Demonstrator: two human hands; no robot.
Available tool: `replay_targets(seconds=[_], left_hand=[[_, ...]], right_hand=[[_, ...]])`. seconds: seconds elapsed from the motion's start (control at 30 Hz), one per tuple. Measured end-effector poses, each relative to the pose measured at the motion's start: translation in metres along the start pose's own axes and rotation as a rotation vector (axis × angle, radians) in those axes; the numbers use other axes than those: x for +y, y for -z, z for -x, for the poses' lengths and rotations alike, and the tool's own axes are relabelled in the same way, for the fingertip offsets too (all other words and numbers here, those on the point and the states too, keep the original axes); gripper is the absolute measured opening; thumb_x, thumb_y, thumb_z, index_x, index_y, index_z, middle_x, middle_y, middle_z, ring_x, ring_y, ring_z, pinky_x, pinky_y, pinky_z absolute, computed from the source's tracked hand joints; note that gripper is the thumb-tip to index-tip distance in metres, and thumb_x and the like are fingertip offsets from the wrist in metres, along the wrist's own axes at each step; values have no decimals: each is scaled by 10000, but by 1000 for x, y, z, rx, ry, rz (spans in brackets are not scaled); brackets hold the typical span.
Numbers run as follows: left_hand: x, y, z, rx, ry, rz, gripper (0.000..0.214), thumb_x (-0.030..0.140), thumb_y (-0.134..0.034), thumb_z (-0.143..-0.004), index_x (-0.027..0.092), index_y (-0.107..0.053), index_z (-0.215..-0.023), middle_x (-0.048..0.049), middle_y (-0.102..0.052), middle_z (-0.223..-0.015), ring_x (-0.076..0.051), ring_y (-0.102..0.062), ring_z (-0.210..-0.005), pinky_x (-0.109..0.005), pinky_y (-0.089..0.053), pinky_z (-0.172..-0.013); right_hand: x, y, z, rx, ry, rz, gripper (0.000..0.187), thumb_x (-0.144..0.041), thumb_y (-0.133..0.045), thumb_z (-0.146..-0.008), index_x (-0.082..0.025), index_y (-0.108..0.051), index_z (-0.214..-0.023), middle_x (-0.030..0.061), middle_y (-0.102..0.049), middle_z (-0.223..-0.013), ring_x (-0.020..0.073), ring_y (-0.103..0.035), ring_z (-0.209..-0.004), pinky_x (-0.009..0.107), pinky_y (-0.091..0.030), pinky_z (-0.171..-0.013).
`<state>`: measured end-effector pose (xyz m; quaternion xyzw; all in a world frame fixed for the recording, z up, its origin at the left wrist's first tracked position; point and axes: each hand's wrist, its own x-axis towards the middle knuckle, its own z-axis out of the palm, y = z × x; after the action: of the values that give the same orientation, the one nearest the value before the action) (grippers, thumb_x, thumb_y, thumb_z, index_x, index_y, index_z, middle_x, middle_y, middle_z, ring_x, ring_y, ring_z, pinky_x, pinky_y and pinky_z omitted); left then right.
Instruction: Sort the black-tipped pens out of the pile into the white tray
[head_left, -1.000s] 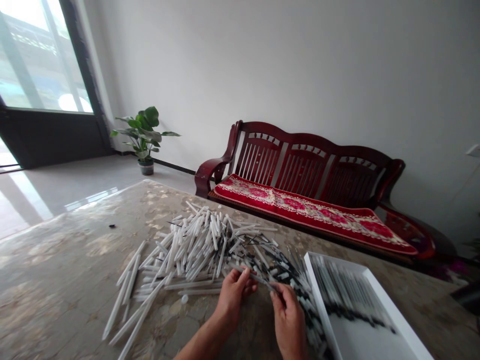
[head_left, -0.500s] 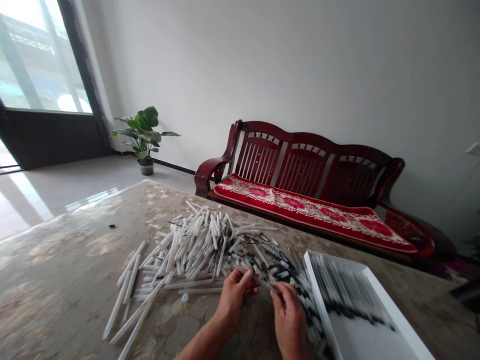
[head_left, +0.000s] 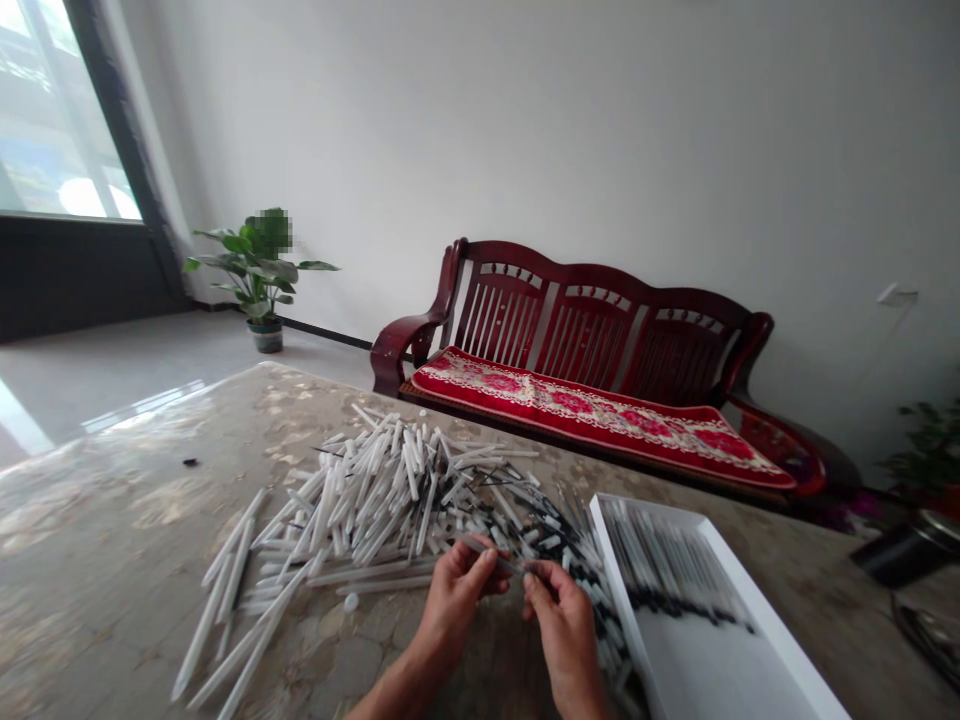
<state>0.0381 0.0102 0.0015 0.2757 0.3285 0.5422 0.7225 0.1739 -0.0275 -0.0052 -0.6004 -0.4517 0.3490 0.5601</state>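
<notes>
My left hand (head_left: pixel 454 592) and my right hand (head_left: pixel 556 612) meet low in the middle of the head view, above a marbled table (head_left: pixel 112 530). Between their pinched fingertips they hold one thin grey pen part (head_left: pixel 501 562), lying nearly level. Just beyond the hands spreads a big heap of white pen barrels (head_left: pixel 367 500). A darker heap of thin black-tipped refills (head_left: pixel 547 525) lies to its right. A white tray (head_left: pixel 750 640) on the right holds several assembled pens in a row.
A dark red wooden bench (head_left: pixel 600 330) with a red patterned cushion stands behind the table. A potted plant (head_left: pixel 259 275) sits by the window at the left. A small dark speck (head_left: pixel 189 462) lies on the table's left side. Dark objects (head_left: pixel 904 545) rest at the far right.
The view has turned a little to the right, so everything has shifted left. Both hands keep the same pinch on the pen part, now slightly closer together.
</notes>
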Motion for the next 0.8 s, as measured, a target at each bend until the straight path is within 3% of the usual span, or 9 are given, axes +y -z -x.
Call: replay_targets(seconds=[0.07,0.23,0.53,0.67,0.73,0.8], left_hand=[[0,-1,0,-6,46,61,364,382,-856,-613,152,-646,-800,-30,-710,-766,-145,-665,-659,-229,-538,-573],[0,0,-3,2,188,225,367,299,-880,-601,153,-646,-844,-15,-683,-733,-118,-664,-638,-197,-537,-562],[1,-8,6,-113,254,112,436,333,-887,-571,166,-686,-920,-13,-694,-803,-92,-623,-595,-184,-476,-537],[-1,-5,5,-131,253,-28,428,333,-880,-568,177,-701,-924,-12,-697,-812,-91,-605,-587,-185,-419,-519],[-2,-4,4,-147,267,-86,416,343,-872,-576,183,-701,-920,-13,-701,-817,-103,-615,-611,-195,-417,-538],[-3,-4,3,-149,284,-111,417,361,-870,-567,189,-696,-903,-8,-701,-801,-114,-620,-624,-210,-429,-561]], right_hand=[[-10,-3,2,-14,-36,-109,368,-524,-681,-755,-175,-696,-870,-7,-630,-594,139,-535,-492,245,-455,-482],[-34,-15,7,-65,-5,-301,359,-480,-718,-748,-187,-670,-951,38,-709,-875,137,-581,-633,236,-467,-549],[-44,-5,2,51,-95,-332,389,-495,-756,-706,-173,-689,-914,-1,-657,-705,125,-554,-588,223,-447,-521],[-49,22,-6,202,-85,-360,443,-542,-763,-671,-178,-687,-913,47,-704,-838,187,-649,-754,239,-491,-553],[-49,51,-17,266,-74,-369,470,-547,-770,-655,-181,-681,-937,63,-715,-927,199,-667,-792,248,-506,-564],[-46,89,-32,366,-48,-312,527,-568,-766,-639,-168,-682,-972,59,-712,-882,186,-662,-735,245,-499,-546]])
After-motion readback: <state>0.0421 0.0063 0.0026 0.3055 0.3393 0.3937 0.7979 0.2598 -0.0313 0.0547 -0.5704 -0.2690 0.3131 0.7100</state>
